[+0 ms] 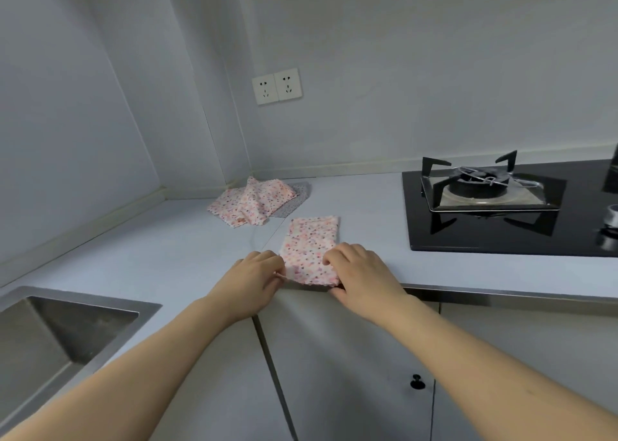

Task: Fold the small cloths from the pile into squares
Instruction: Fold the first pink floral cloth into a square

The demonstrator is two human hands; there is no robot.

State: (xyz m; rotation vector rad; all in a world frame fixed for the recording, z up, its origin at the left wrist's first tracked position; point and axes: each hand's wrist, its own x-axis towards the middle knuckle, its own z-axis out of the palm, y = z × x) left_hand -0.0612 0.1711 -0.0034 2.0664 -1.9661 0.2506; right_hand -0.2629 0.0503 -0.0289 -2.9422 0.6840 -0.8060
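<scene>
A small floral cloth (309, 243), folded into a long strip, lies on the pale countertop (167, 250) with its near end at the counter's front edge. My left hand (254, 273) pinches the near left corner of the strip. My right hand (357, 270) pinches the near right corner, fingers curled over the fabric. Farther back near the wall corner sits the pile of cloths (254, 203): crumpled floral ones on top and a grey dotted one (294, 200) underneath.
A black gas hob (501, 206) with a burner and pan support fills the counter to the right. A steel sink (50, 337) sits at the near left. A double wall socket (277, 86) hangs above the pile. Cabinet doors with a black knob (417, 381) lie below.
</scene>
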